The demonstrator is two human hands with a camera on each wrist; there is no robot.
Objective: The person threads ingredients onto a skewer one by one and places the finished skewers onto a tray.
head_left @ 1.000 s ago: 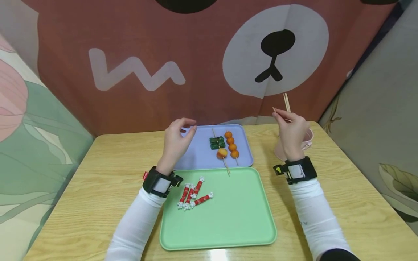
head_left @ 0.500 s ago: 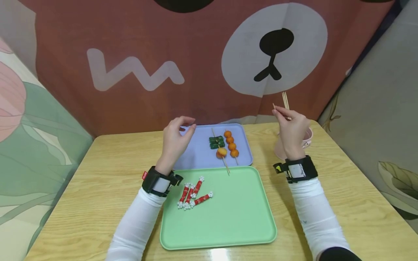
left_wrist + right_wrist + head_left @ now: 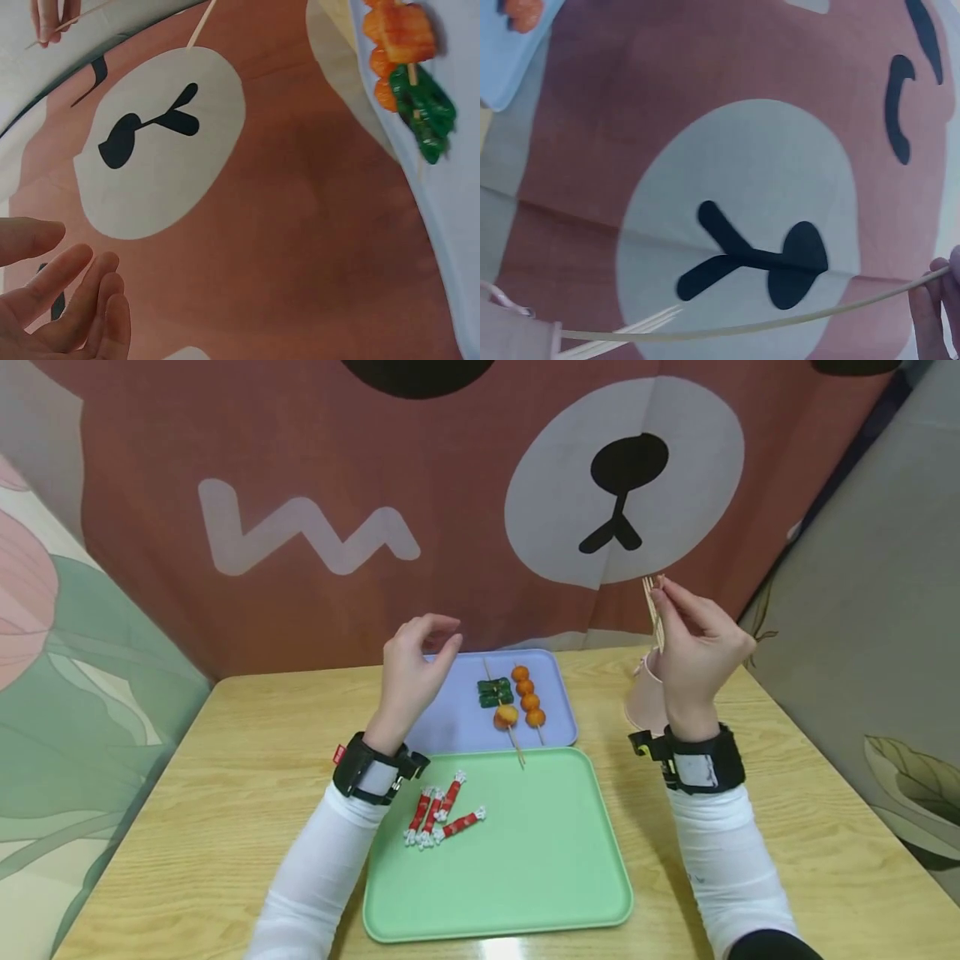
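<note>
My right hand (image 3: 697,647) is raised over the pink cup (image 3: 643,703) at the right of the table. Thumb and fingertips pinch one end of a thin wooden skewer (image 3: 727,330), which runs back to the cup's mouth in the right wrist view. Several more bare skewers (image 3: 649,602) stand in that cup. My left hand (image 3: 412,677) hovers at the left side of the blue tray (image 3: 465,727), its fingers loosely bent and nothing between them. On the blue tray lie a skewer of orange balls (image 3: 529,702) and one with green bundles (image 3: 493,693) and a yellow-orange piece (image 3: 506,717).
A green tray (image 3: 540,860) lies in front of the blue one. Several red-wrapped pieces with white twisted ends (image 3: 461,824) rest on its left part. Behind the table hangs a brown cloth (image 3: 315,627) with a bear's face.
My right hand has risen and shifted right, drawing the skewer up with it. My left hand has moved slightly up and right. The trays and the food on them stay put.
</note>
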